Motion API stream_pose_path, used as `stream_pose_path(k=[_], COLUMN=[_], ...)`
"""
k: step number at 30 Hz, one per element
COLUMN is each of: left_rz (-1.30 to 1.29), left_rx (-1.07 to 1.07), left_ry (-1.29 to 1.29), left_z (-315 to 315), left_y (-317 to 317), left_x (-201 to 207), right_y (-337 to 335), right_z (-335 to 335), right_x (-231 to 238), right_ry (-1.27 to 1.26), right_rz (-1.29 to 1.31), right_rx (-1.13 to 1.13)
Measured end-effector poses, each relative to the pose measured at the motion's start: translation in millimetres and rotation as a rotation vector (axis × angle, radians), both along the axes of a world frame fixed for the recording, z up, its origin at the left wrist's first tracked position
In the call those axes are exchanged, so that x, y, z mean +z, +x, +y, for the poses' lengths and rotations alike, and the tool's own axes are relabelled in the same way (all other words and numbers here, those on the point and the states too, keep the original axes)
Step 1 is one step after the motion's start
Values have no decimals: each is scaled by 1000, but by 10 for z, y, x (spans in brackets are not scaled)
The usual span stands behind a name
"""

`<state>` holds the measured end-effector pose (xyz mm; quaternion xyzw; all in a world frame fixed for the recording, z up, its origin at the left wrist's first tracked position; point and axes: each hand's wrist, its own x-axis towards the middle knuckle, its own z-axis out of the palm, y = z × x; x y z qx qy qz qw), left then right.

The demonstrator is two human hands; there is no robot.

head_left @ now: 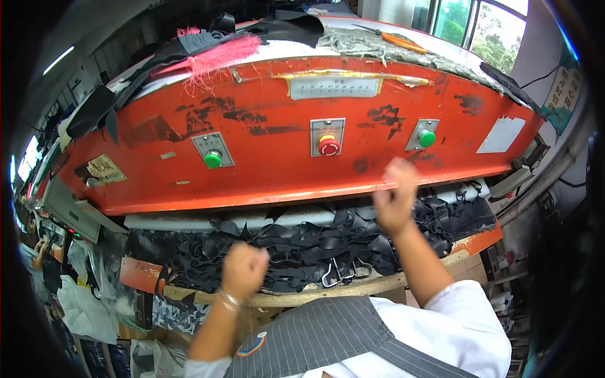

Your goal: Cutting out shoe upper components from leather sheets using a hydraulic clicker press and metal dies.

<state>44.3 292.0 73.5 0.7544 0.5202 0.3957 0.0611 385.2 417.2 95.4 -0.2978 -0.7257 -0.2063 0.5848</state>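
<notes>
From the head view, here we go: a wide red panel [271, 179] fills the far side, and in front of it sits the counter [140, 274], its orange ends showing, loaded with a tangle of black scraps [302, 236]. The heap's long axis runs left to right, straight across the person's front, and both hands are over it.

Left hand [246, 269] first: fingers curled into a loose fist, over the near part of the heap, nothing visible in it. Right hand [396, 198], up at the far side, is blurred; its fingers look close together, but whether they're open or pinching anything, I can't tell.

Now the key line! The right green button [427, 138] lies beyond the right hand and a little to its right, near but apart in this view. The left green button [213, 159] is beyond the left hand and slightly left, with a wider gap. So the right hand is the nearer of the two to its button. Between the buttons, there's the red knob [328, 146]; bent metal pieces [329, 274] lie on the scraps, between the hands sideways.
</notes>
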Motion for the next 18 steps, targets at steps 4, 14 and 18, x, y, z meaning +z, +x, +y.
stream_pose_path(k=[4,14,18], left_rz=[56,224,212], left_rx=[-97,29,67], left_ry=[-112,-153,-103], left_z=[-940,-1237,-1344], left_y=[127,229,318], left_x=[-757,-848,-892], right_y=[-354,-957,-1074], right_z=[-1129,-2128,-2339], right_x=[-729,-938,-1202], right_ry=[-616,-712,-663], right_rz=[-428,-749,-663], right_rx=[719,261,43])
